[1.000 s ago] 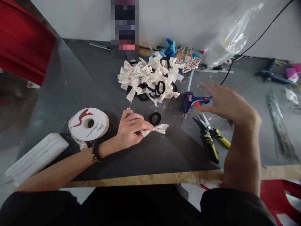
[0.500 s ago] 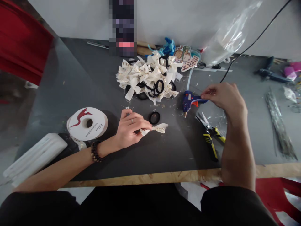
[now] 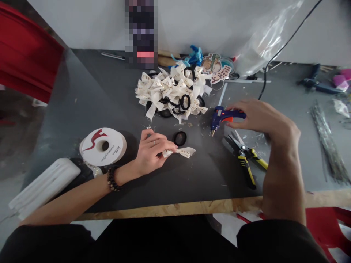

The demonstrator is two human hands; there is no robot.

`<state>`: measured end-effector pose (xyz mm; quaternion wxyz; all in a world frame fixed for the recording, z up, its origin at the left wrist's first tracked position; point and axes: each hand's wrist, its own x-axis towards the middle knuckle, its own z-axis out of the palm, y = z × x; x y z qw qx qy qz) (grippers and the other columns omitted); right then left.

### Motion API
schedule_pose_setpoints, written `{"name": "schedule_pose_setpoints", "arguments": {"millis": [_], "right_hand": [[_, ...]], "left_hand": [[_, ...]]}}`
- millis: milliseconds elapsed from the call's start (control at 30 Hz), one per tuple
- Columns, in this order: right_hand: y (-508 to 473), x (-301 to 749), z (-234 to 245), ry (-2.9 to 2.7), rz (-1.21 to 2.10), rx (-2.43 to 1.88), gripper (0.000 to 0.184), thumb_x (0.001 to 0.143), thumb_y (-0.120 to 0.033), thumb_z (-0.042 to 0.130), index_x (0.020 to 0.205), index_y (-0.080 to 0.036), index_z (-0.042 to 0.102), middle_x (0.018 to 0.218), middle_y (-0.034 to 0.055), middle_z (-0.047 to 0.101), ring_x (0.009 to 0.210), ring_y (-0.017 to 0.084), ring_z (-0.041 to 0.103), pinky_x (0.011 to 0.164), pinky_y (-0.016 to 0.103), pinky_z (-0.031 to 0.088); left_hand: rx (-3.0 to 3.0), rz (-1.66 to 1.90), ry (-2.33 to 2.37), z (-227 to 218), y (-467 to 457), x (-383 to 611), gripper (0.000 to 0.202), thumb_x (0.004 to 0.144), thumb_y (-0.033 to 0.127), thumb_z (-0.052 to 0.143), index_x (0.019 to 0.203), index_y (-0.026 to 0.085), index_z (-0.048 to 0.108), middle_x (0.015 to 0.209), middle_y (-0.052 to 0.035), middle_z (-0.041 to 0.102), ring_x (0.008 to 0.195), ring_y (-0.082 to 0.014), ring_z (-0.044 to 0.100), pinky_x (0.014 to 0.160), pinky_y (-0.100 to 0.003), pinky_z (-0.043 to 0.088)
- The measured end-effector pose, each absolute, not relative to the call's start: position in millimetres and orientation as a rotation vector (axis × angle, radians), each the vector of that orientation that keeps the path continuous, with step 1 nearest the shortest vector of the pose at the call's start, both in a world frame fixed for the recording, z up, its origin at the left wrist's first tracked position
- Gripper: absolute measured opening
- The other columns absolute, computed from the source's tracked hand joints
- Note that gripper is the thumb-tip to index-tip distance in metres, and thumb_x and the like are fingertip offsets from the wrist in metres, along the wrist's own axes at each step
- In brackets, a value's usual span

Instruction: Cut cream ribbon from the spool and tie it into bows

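Near the wooden front edge of the tabletop, a smooth white case is lying at the left corner, and yellow-handled shears are resting right of centre, blades parted. The left hand is pinching one end of a cream ribbon bow near mid-tabletop; a black ring is lying just beyond it. Toward the left edge, a round white reel is carrying printed ribbon, its tail trailing out.

The right hand is standing partly open around the handle of a blue glue gun, fingers above, thumb below; firmness of contact cannot be told. Compared with half a second earlier, the thumb is spreading away instead of pinching, and the metal nozzle is pointing slightly farther left.

Toward the rear edge, cream bows and black rings are forming a heap. Behind, a crinkled clear bag is leaning against the wall.
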<state>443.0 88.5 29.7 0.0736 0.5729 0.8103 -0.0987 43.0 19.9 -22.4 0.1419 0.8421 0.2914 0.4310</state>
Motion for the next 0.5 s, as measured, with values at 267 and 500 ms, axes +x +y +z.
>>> {"name": "schedule_pose_setpoints", "arguments": {"millis": [267,500], "right_hand": [[71,457,60,2.339,-0.19,1.845,0.043,0.084,-0.037,0.079,0.123,-0.022,0.068,0.117,0.013,0.072,0.093,0.025,0.065,0.076,0.035,0.042],[48,421,82,2.548,-0.235,1.943,0.059,0.087,-0.052,0.076,0.135,-0.023,0.058,0.106,0.0101,0.078,0.08,0.024,0.07,0.071,0.035,0.046]], "left_hand": [[2.334,1.245,0.909,-25,22,43,0.005,0.097,0.023,0.077,0.095,0.027,0.074,0.088,0.0053,0.083,0.082,-0.0158,0.074,0.091,-0.04,0.043],[2.47,1.28,0.963,-27,21,41,0.02,0.088,0.014,0.079,0.095,0.033,0.077,0.09,0.0054,0.083,0.087,-0.0197,0.072,0.088,-0.043,0.044]]}}
